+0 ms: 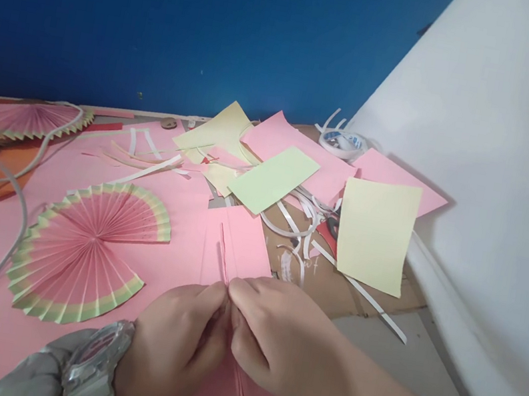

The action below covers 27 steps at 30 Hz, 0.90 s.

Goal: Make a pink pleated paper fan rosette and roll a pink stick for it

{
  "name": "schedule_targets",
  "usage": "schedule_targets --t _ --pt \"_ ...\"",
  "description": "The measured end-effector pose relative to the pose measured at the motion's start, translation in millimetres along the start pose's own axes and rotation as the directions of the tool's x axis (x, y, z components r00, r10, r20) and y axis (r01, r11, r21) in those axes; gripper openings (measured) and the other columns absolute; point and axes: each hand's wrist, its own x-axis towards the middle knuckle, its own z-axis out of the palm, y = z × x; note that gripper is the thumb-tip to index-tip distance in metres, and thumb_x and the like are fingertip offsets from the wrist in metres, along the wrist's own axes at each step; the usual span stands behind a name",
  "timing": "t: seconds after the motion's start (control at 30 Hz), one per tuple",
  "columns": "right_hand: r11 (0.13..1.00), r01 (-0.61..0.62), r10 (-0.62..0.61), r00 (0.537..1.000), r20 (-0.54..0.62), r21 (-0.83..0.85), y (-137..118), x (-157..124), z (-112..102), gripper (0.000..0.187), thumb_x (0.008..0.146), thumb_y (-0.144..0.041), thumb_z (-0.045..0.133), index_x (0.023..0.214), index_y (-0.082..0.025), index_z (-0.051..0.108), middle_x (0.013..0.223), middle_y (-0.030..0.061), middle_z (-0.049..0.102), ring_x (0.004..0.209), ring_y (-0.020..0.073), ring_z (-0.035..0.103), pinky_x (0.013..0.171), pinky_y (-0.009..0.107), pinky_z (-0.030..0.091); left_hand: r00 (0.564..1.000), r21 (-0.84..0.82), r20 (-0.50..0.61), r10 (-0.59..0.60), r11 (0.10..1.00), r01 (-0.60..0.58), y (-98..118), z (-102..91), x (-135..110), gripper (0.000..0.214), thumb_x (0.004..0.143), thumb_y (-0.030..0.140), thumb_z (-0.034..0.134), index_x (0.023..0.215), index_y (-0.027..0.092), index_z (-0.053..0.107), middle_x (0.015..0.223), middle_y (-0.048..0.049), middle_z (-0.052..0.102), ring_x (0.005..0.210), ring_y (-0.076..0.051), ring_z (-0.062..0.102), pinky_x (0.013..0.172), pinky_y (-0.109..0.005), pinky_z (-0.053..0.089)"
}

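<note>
Between my two hands is a narrow folded strip of pink paper (pixel 225 245), its far end pointing away from me and its near end showing below my fingers. My left hand (pixel 183 333), with a watch (pixel 98 356) on the wrist, pinches the strip from the left. From the right, my right hand (pixel 276 328) grips the same strip, its fingers curled against those of the left. The middle of the strip is hidden by my fingers. Left of my hands lies a pleated watermelon-coloured paper fan (pixel 95 237), spread into most of a circle.
Pink sheets (pixel 182 204) cover much of the surface. Further back lie a green sheet (pixel 275 179), a pale yellow sheet (pixel 375 233), a tape roll (pixel 342 143) and white strips (pixel 373 304). A second fan (pixel 24 117) and a white cable (pixel 17 238) are at left. A white wall (pixel 503 164) rises on the right.
</note>
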Motion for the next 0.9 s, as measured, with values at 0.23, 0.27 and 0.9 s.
schedule_targets --t 0.23,0.27,0.9 --pt "0.998 0.011 -0.006 0.997 -0.079 0.062 2.0 0.7 4.7 0.019 0.079 -0.012 0.037 0.070 -0.022 0.023 0.062 -0.0034 0.038 0.054 0.0124 0.033 0.051 0.027 0.020 0.998 -0.049 -0.054 -0.034 0.998 0.032 -0.9 -1.3 -0.3 0.022 0.090 0.025 0.032 0.068 0.023 0.035 0.059 0.0045 0.046 0.052 -0.013 0.043 0.051 -0.026 0.031" --pt "0.996 0.008 0.001 0.996 -0.094 0.094 2.0 0.8 4.8 0.021 0.079 -0.012 0.037 0.069 -0.022 0.022 0.061 -0.0040 0.037 0.053 0.0121 0.032 0.050 0.027 0.020 0.996 -0.072 -0.071 -0.045 0.997 0.040 -1.2 -1.7 -0.3 0.024 0.091 0.026 0.032 0.067 0.023 0.035 0.057 0.0047 0.045 0.051 -0.013 0.042 0.050 -0.025 0.032" --pt "0.904 -0.078 0.102 0.994 -0.034 0.420 5.0 2.1 -0.6 0.025 0.083 -0.011 0.041 0.066 -0.021 0.025 0.058 -0.0080 0.031 0.051 0.0080 0.030 0.046 0.021 0.025 0.993 -0.229 -0.102 -0.060 0.973 0.035 -5.4 -4.4 -0.3 0.021 0.086 0.020 0.042 0.065 0.022 0.036 0.056 0.0077 0.038 0.050 -0.010 0.037 0.047 -0.021 0.031"
